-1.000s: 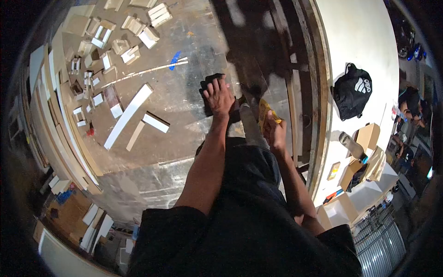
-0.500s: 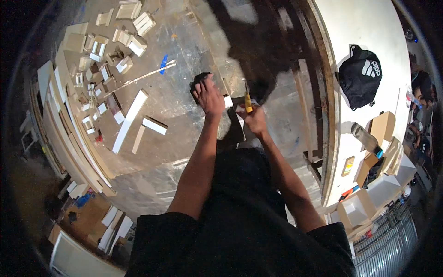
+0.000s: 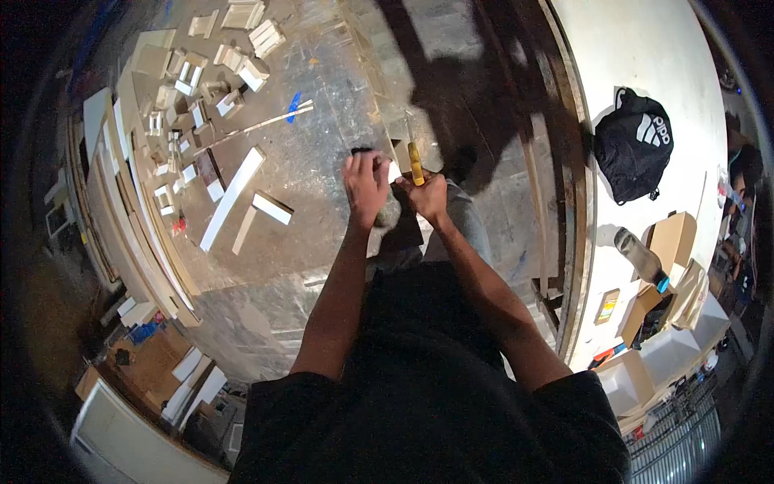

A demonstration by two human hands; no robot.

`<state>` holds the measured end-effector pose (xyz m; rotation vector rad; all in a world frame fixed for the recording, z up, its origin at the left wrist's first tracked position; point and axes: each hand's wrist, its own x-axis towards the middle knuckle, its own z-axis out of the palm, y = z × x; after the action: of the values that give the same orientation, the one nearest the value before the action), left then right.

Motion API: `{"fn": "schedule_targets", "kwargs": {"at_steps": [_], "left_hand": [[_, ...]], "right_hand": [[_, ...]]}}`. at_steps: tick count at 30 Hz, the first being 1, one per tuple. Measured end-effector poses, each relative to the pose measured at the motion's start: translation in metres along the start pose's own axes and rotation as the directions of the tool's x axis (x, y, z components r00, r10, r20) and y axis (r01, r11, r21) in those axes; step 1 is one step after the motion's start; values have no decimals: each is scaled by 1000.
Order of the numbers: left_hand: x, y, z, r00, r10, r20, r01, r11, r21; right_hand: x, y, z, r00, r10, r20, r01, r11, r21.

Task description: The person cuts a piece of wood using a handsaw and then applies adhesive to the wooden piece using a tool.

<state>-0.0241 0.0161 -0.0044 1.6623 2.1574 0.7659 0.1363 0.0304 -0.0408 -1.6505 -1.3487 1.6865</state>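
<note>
My right hand (image 3: 426, 196) is closed around the yellow handle of a thin-shafted tool (image 3: 416, 165), its narrow metal end pointing away from me. Whether it is a screwdriver or another hand tool is too small to tell. Beside it, my left hand (image 3: 367, 187) has curled, slightly blurred fingers at a small white block (image 3: 394, 172), and seems to hold it. The right fingertips come up close to the block's other side. Both hands are over the worn worktable (image 3: 322, 210), and the left fingers hide a dark patch behind them.
Several small wooden pieces (image 3: 187, 74) crowd the table's far left. White strips (image 3: 234, 198), a thin stick (image 3: 256, 124) and blue tape (image 3: 293, 107) lie nearer. On a white surface at right are a black drawstring bag (image 3: 634, 147), a bottle (image 3: 639, 256) and cardboard boxes (image 3: 673, 242).
My hands have drawn closer together around the white block. The yellow-handled tool has shifted left with my right hand, and the whole view has turned slightly.
</note>
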Motion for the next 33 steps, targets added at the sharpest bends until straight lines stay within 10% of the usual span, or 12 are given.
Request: {"fn": "schedule_targets", "kwargs": {"at_steps": [9, 14, 21, 24, 27, 30, 33], "left_hand": [[-56, -6, -13, 997, 74, -29, -75, 996, -37], [-62, 0, -42, 974, -217, 65, 226, 907, -355], [-79, -12, -85, 944, -318, -85, 285, 919, -270], [-88, -6, -112, 929, -341, -148, 297, 920, -254], [-96, -8, -131, 901, -363, -237, 290, 911, -294], [-110, -31, -156, 909, -375, -181, 325, 911, -253], [-124, -77, -169, 916, -348, -198, 228, 860, -457]], "right_hand": [[-2, -12, -19, 966, -5, 258, -3, 1000, 31], [-15, -13, -25, 974, -107, 198, 77, 985, 152], [-71, -31, -59, 985, -83, 152, 94, 993, -69], [-98, -28, -60, 922, -365, 132, 386, 836, -391], [-127, -29, -52, 895, -444, -41, 446, 892, 71], [-147, -44, -51, 898, -418, 134, 400, 905, 145], [-170, -50, -18, 712, -689, 135, 695, 665, -273]]}}
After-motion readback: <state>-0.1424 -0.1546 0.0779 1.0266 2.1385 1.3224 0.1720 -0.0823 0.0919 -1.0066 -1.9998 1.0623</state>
